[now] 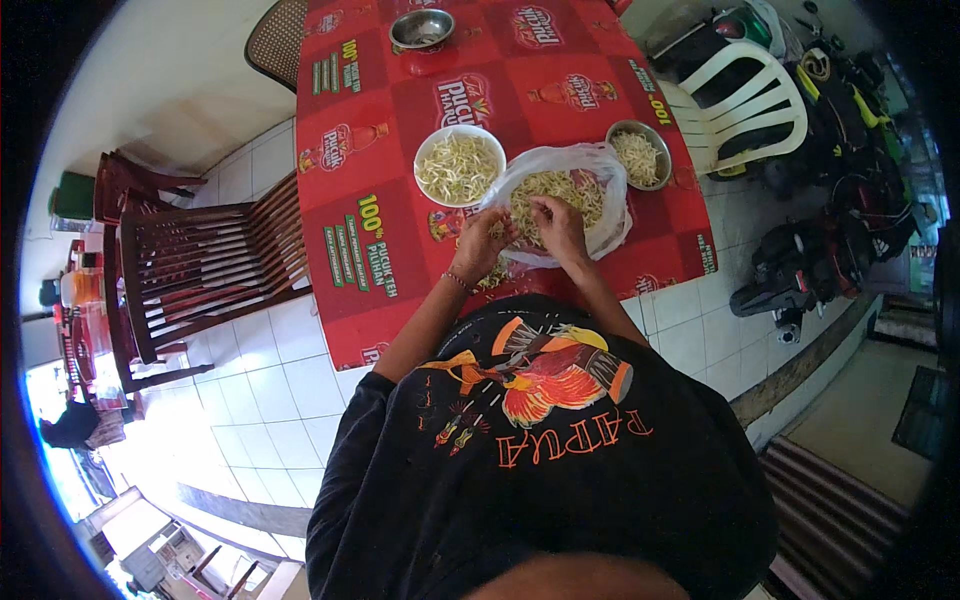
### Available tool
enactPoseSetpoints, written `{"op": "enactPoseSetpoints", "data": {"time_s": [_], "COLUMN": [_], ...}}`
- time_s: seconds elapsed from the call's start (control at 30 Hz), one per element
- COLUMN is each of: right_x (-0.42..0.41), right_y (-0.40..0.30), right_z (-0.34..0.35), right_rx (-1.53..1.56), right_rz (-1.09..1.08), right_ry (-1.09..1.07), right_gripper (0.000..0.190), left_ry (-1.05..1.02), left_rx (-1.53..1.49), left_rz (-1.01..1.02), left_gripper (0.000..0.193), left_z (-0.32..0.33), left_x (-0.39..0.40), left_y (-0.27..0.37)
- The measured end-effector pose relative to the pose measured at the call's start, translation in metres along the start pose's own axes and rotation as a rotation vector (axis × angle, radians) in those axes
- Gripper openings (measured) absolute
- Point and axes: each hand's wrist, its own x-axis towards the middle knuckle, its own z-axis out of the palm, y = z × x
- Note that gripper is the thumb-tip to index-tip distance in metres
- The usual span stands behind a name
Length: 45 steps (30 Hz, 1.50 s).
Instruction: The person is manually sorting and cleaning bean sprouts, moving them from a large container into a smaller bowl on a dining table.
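A clear plastic bag [616,232] lies spread around a heap of bean sprouts [551,187] on the table in front of me. Over the bag's left near edge is my left hand [480,244], its fingers bent. My right hand [561,226] reaches over the heap, thumb and fingers close together. Whether either hand pinches a sprout is too small to tell. Beyond my left hand stands a white bowl [448,202] full of sprouts. To the bag's right is a metal bowl [667,161] with more sprouts. Loose bits [493,277] lie below my left wrist.
A red printed cloth covers the table [412,251]. Another metal bowl [422,30] stands at its far end. A wooden slatted chair [217,251] is on the left, a white plastic chair [742,105] on the right. Farther right a motorcycle [810,262] is parked on the tiles.
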Motion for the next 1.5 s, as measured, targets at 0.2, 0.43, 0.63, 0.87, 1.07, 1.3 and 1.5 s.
{"op": "enactPoseSetpoints", "data": {"time_s": [0.2, 0.43, 0.63, 0.87, 1.07, 1.3, 1.5], "right_x": [-0.005, -0.004, -0.002, -0.001, 0.001, -0.001, -0.002], "right_y": [-0.005, -0.004, -0.002, -0.001, -0.014, -0.006, -0.013], "right_z": [0.006, 0.005, 0.0, 0.002, -0.004, 0.001, -0.003], "right_rx": [-0.318, -0.235, 0.102, 0.783, 1.0, 1.054, 1.037], "right_rz": [-0.041, -0.008, 0.076, 0.434, 0.548, 0.584, 0.461], "right_ry": [-0.05, -0.117, -0.003, -0.081, -0.072, -0.106, -0.22], "right_gripper": [0.026, 0.018, 0.014, 0.017, 0.014, 0.013, 0.011], "left_ry": [-0.009, -0.086, 0.014, 0.046, 0.021, -0.063, -0.041], "left_rx": [-0.021, -0.067, -0.021, 0.071, 0.174, 0.205, 0.15], "left_rz": [-0.034, -0.05, -0.034, -0.024, -0.031, -0.024, 0.025], "left_gripper": [0.013, 0.019, 0.017, 0.015, 0.015, 0.012, 0.011], "left_z": [0.003, -0.003, 0.002, 0.009, 0.008, 0.01, 0.005], "left_x": [-0.001, -0.001, -0.002, -0.006, -0.006, -0.006, -0.002], "left_y": [0.002, 0.002, 0.001, 0.003, 0.002, 0.0, -0.001]}}
